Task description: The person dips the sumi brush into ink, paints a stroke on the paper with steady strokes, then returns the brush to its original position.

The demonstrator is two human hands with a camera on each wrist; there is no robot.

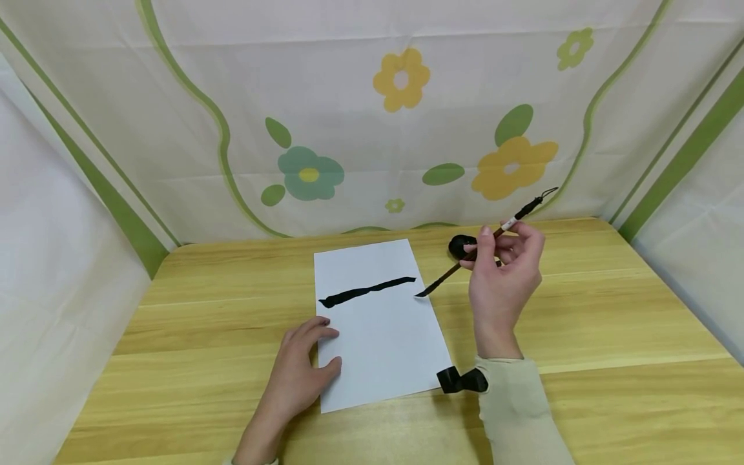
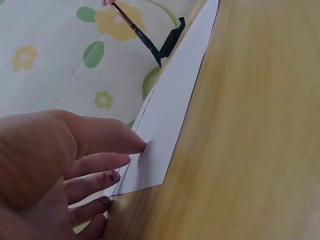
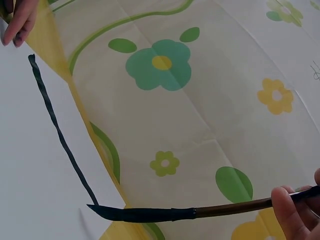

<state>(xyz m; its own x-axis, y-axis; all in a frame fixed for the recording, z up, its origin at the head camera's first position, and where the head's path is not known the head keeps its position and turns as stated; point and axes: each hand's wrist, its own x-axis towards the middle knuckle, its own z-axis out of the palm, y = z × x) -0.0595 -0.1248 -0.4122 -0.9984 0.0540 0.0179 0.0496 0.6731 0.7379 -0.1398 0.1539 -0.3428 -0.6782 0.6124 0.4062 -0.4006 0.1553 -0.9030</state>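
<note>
My right hand (image 1: 504, 284) pinches a calligraphy brush (image 1: 446, 275) by its dark handle, thumb and fingertips around the upper shaft. The brush slants down to the left, its black bristle tip over the right edge of a white paper sheet (image 1: 383, 349). In the right wrist view, the brush tip (image 3: 107, 212) lies right by the end of a long black stroke (image 3: 59, 131), which runs across the sheet's upper part. My left hand (image 1: 302, 365) rests at the sheet's left edge with spread, relaxed fingers; the thumb (image 2: 117, 137) touches the paper. Dark smudges mark two fingertips.
A rounded black object (image 1: 459, 246) sits behind my right hand, partly hidden by it. A black device (image 1: 462, 380) is at my right wrist, overlapping the sheet's near corner. The wooden table (image 1: 203, 336) meets a flowered cloth (image 1: 360, 116) at the back and sides.
</note>
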